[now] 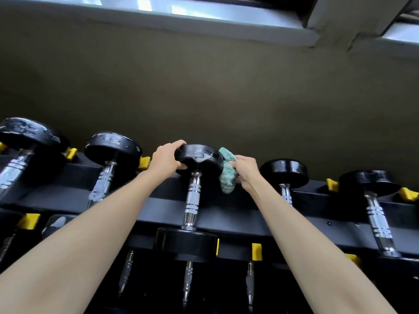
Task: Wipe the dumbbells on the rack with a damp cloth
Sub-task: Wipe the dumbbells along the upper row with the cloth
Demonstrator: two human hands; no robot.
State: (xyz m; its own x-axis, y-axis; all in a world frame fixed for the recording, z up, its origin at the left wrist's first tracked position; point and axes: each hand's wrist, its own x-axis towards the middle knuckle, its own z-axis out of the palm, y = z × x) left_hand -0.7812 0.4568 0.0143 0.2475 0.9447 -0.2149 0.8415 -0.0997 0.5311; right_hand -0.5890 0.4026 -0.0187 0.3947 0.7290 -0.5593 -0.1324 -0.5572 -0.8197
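Dumbbell [192, 200] at the centre of the rack [229, 214] is lying on the top tier. Its long axis is running straight away from me: near head low and close, chrome handle climbing, far head [199, 158] up by the wall. I am bracing that far head with my left hand [166, 158], fingers curling over its left rim and gripping it. My right hand [246, 171] is bunching the green cloth [226, 172] in its curled fingers and pressing it against the right rim of the same head, so the two hands are flanking the head, one on each side.

Wet streaks are showing on the upper surface of the far head, so I am judging that surface as done and the rim as the step in hand. The handle and near head are lying down and toward me from the cloth, along that same axis. The cloth hand is sitting just beside the top of the handle, so I am expecting it to be drawn back along the bar, not sideways. The neighbouring dumbbell on the right [284, 169] is sitting near my right knuckles, leaving little room for a wide sweep.
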